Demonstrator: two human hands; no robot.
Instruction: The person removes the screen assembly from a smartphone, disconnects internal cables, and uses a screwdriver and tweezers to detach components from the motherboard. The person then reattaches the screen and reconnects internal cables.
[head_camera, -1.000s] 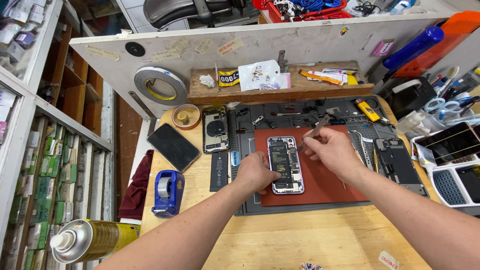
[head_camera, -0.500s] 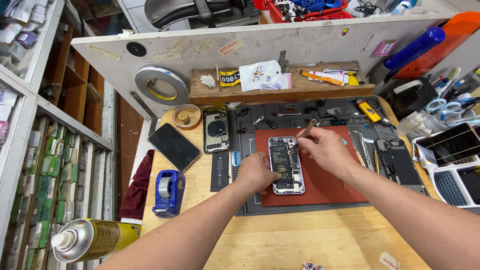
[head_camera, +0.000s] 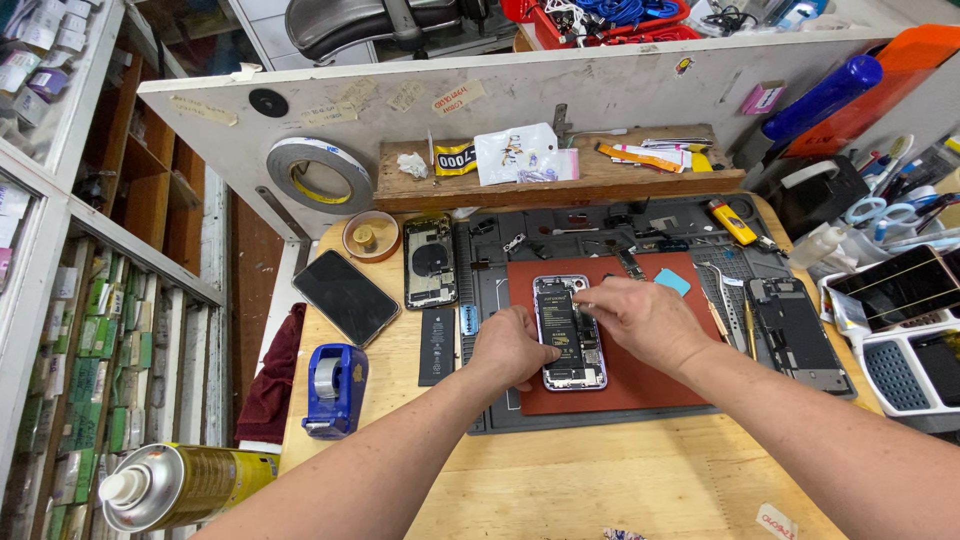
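Note:
An opened phone (head_camera: 568, 335) with its battery and boards showing lies on a red mat (head_camera: 650, 385). My left hand (head_camera: 512, 347) grips the phone's left edge and holds it down. My right hand (head_camera: 645, 318) reaches over from the right. Its fingertips are pinched together over the phone's upper right part. The thin tool it held a moment ago is hidden under the fingers.
The red mat lies on a grey work mat (head_camera: 480, 300) that holds small parts. A second phone shell (head_camera: 430, 262), a dark screen (head_camera: 345, 297), a loose battery (head_camera: 436, 345) and a blue tape dispenser (head_camera: 335, 388) lie to the left. Another opened phone (head_camera: 800, 335) and trays (head_camera: 915, 370) sit to the right. A spray can (head_camera: 185, 485) lies near left.
My right hand has moved left and down from the mat's upper middle onto the phone's top. The thin tool that stuck out of it no longer shows. My left hand has stayed put.

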